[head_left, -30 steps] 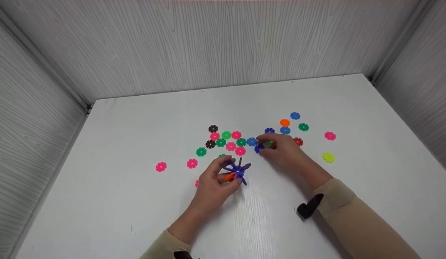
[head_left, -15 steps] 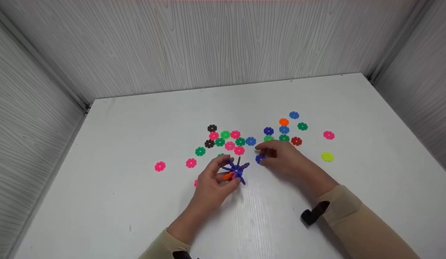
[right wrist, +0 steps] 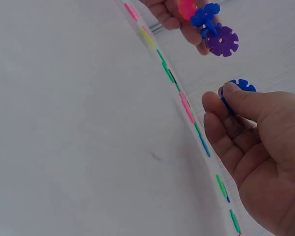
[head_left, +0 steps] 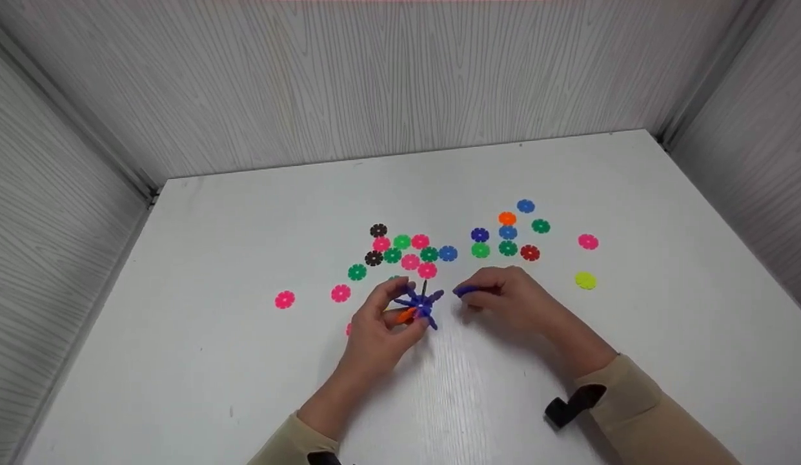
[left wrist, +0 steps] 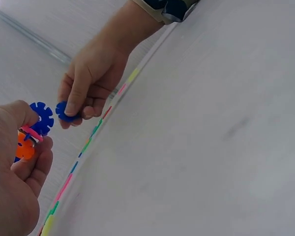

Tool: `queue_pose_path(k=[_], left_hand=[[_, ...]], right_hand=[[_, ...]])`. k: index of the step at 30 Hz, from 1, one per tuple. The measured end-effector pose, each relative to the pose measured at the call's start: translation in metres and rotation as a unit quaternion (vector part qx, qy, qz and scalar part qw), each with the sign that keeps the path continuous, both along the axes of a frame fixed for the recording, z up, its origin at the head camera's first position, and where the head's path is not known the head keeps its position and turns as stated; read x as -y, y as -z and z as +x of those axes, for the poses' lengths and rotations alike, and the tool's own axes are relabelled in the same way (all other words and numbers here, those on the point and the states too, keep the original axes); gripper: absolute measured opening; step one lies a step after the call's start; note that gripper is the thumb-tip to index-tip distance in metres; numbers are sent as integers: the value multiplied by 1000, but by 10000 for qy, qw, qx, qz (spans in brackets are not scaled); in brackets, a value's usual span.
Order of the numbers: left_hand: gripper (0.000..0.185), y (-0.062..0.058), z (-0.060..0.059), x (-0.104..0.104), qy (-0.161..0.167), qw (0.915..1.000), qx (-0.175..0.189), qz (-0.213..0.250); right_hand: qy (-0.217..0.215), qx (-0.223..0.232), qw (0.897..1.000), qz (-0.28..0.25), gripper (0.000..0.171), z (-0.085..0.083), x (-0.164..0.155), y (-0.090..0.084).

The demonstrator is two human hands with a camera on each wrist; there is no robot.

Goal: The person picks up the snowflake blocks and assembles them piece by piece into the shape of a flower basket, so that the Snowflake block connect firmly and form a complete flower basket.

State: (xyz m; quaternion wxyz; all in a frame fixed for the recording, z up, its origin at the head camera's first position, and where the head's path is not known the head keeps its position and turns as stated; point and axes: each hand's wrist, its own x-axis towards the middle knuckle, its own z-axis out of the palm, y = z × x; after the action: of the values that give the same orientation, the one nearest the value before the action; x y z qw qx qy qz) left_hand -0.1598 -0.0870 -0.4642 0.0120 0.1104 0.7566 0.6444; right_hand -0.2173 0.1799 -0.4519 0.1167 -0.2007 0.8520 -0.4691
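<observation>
Pinching a blue disc [head_left: 466, 292] edge-on beside the cluster, right hand [head_left: 510, 300] lines it up | left hand [head_left: 381, 323] clamps the disc cluster [head_left: 421, 303] just above the tabletop [head_left: 245, 361] | loose discs [head_left: 410, 255] lie beyond.

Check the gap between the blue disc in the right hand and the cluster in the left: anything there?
Nothing: the head view shows only bare table between blue disc and cluster.

Loose discs [head_left: 428, 253] on table [head_left: 245, 232] behind hands; cluster [head_left: 421, 302] apparently left of held disc [head_left: 463, 291].
</observation>
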Motion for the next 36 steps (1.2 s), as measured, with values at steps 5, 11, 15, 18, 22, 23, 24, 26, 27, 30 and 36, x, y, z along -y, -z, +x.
queue_pose_path(k=[5,11,15,18,22,23,24,26,27,30,36], left_hand=[[71,-2,1,1,-35,10000,41,64],[71,-3,2,2,48,9998,-63,186],[70,-3,2,1,182,9994,-29,306],[70,-3,2,0,174,9995,64,274],[72,-4,4,-1,111,9996,199,192],[73,-4,4,-1,125,9995,226,198],[74,-5,4,-1,151,9994,243,204],[76,-5,4,0,269,9991,213,240],[76,-5,4,0,363,9988,174,292],[74,-4,4,1,637,9972,-72,385],[65,0,1,1,595,9970,-488,93]], right_hand=[[-557,75,9976,-394,25,8,11,-9],[-191,-172,9967,-767,19,15,24,-11],[-68,-860,9934,-750,19,16,28,-7],[16,-1122,9901,-843,21,16,29,-5],[119,-1085,9891,-986,22,19,30,-5],[132,-1076,9890,-1011,21,19,30,-5],[139,-1067,9887,-1045,21,20,30,-5],[208,-1081,9882,-1066,21,20,30,-5],[252,-1080,9879,-1081,21,20,30,-5],[422,-1052,9866,-1174,21,20,30,-5],[406,-1060,9859,-1232,21,21,30,-5]])
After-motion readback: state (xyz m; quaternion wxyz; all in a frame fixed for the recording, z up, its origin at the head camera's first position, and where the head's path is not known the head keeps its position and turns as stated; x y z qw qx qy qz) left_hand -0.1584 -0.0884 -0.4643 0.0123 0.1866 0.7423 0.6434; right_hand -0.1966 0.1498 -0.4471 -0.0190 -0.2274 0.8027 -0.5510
